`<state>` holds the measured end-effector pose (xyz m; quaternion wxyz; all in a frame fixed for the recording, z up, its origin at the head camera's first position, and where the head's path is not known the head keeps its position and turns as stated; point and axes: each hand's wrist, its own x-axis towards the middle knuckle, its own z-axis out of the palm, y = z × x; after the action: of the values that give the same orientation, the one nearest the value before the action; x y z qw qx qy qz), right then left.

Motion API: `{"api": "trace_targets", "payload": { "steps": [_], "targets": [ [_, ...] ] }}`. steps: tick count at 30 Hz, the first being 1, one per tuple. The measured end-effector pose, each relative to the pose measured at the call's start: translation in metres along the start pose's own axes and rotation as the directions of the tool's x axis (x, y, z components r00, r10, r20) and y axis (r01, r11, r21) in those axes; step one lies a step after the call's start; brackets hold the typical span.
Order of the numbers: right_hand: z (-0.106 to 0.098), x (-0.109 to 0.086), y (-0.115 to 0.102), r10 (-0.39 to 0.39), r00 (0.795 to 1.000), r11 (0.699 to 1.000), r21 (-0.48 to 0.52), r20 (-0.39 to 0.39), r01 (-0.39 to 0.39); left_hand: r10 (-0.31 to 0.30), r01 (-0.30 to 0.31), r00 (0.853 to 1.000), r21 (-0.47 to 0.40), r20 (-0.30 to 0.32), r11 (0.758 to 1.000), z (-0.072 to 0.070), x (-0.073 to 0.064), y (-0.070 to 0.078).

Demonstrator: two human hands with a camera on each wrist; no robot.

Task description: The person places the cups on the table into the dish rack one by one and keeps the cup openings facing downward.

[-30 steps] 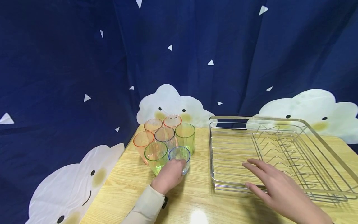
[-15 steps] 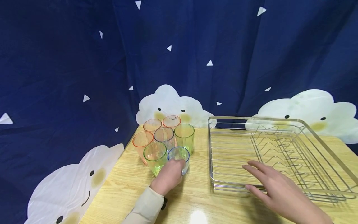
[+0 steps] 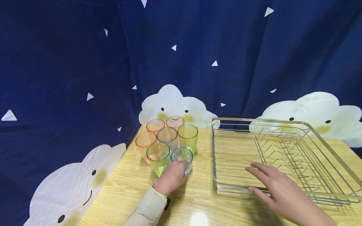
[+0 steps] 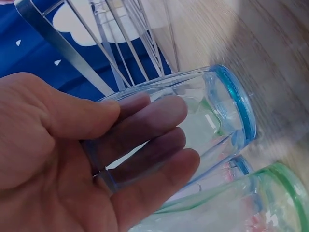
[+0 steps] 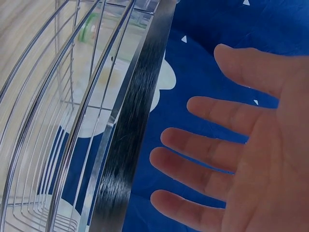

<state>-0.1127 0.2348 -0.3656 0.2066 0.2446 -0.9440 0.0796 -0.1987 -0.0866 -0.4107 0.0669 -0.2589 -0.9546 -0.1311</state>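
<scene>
My left hand (image 3: 171, 177) grips the near side of a clear cup with a blue rim (image 3: 189, 166), which stands at the front right of a cluster of cups. In the left wrist view, the thumb and fingers (image 4: 164, 113) lie at the cup's mouth end, some of them seen through the clear wall. Beside it on the left is a green cup (image 3: 157, 160). My right hand (image 3: 282, 194) hovers near the front edge of a metal dish rack (image 3: 213, 153), holding nothing. Its fingers are spread in the right wrist view.
Behind stand a second green cup (image 3: 188, 138), a dark-rimmed clear cup (image 3: 167, 136) and several orange cups (image 3: 145, 144), close together. The wooden table (image 3: 127, 188) ends at the left by a blue curtain (image 3: 70, 62) printed with clouds.
</scene>
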Motion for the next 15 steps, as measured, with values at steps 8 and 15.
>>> {"api": "trace_targets", "payload": {
  "steps": [8, 15],
  "targets": [
    [-0.0015, -0.0011, -0.0012, -0.002, 1.0, 1.0, -0.001, -0.015, 0.002, -0.023, 0.022, 1.0, 0.026, 0.018, 0.999, 0.0005, -0.0004, 0.0026],
    [-0.0033, -0.0021, -0.0029, 0.005, 1.0, 1.0, 0.007, -0.007, -0.005, -0.022, 0.022, 1.0, 0.051, 0.002, 0.998, 0.0047, -0.0021, 0.0026]
  ]
}}
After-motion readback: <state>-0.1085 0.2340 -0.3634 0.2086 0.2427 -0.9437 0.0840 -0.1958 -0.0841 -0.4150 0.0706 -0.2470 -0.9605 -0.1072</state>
